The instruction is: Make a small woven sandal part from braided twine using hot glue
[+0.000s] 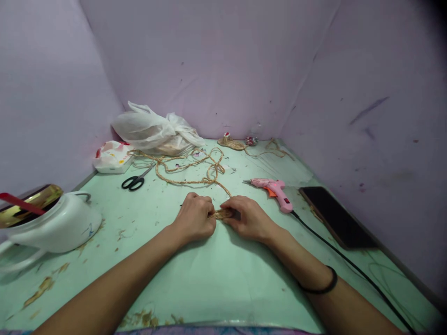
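Observation:
My left hand (pixel 194 217) and my right hand (pixel 248 217) rest side by side on the pale green table (pixel 209 279). Both pinch a small flat piece of woven jute (pixel 221 214) between them. A jute rope (pixel 190 168) runs from that piece back across the table in loose loops. A black band circles my right wrist.
Black scissors (pixel 134 181) lie left of the rope. A pink glue gun (pixel 274 190) with a black cord lies to the right, beside a dark phone (pixel 335 216). A white pot (pixel 52 221) stands at left. A plastic bag (pixel 153 128) and a white box (pixel 112 157) sit at the back.

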Motion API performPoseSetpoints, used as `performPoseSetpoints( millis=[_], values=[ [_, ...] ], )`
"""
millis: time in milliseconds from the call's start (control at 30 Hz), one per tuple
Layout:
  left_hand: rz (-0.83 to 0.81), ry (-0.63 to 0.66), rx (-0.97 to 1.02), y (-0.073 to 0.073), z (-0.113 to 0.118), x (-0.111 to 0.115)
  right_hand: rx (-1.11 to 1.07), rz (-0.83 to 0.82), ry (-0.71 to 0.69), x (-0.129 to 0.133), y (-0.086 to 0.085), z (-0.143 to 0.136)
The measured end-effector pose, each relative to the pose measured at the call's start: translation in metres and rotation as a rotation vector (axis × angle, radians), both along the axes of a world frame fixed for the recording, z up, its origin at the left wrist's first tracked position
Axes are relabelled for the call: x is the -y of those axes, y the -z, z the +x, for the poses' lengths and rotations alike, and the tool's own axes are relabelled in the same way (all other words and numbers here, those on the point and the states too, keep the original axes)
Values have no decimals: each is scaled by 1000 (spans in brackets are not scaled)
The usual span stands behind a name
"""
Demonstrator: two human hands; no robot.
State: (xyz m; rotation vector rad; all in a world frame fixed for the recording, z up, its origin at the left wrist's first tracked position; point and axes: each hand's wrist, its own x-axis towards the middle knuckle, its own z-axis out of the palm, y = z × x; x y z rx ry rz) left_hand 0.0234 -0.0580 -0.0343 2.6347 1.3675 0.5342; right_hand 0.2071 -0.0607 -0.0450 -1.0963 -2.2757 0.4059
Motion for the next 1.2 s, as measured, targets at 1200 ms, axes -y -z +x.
performPoseSetpoints(
  millis=[1200],
  values=[
    [1001,-10,114,-23,-32,9,-194,152,-9,-15,-19,-6]
  ],
)
